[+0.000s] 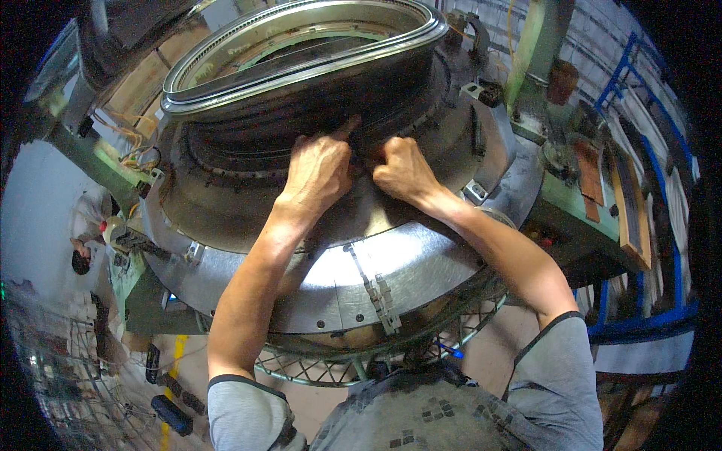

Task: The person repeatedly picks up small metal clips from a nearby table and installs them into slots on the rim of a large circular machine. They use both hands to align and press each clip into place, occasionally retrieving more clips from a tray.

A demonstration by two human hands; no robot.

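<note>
Dark drum (301,113), hands (320,170) (404,170) apart below metal rim (301,77)

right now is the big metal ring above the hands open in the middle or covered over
Open: looking through the metal ring, its pale inner wall shows.

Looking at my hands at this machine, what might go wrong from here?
The bare left hand, one finger stretched toward the dark wall under the shiny ring, might get pinched or scraped. The right hand is close by, so the two could knock together. The metal block beside the right forearm might scratch it.
</note>
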